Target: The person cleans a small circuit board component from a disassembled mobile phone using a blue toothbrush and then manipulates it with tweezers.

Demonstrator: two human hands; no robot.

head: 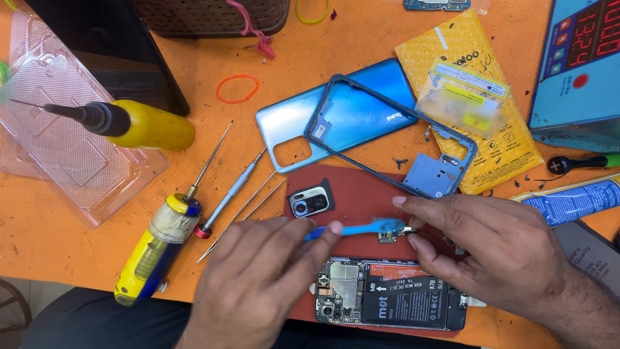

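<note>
My left hand [258,284] grips the handle of a blue toothbrush [361,228] whose bristle end rests on a small circuit board [391,236]. That board is pinched at its right side by the thumb and forefinger of my right hand [497,252]. Both are over a dark red mat [361,194]. Just below the hands lies an opened phone [387,300] with its black battery and boards exposed. A camera module cover [311,201] sits on the mat above my left hand.
A blue phone back cover [290,123] and a dark mid frame [387,136] lie behind the mat. Screwdrivers [229,194], tweezers [242,213], a yellow-handled tool [158,249], a yellow bottle [142,126], a padded yellow envelope [491,110] and a blue device with a red display [575,71] surround them.
</note>
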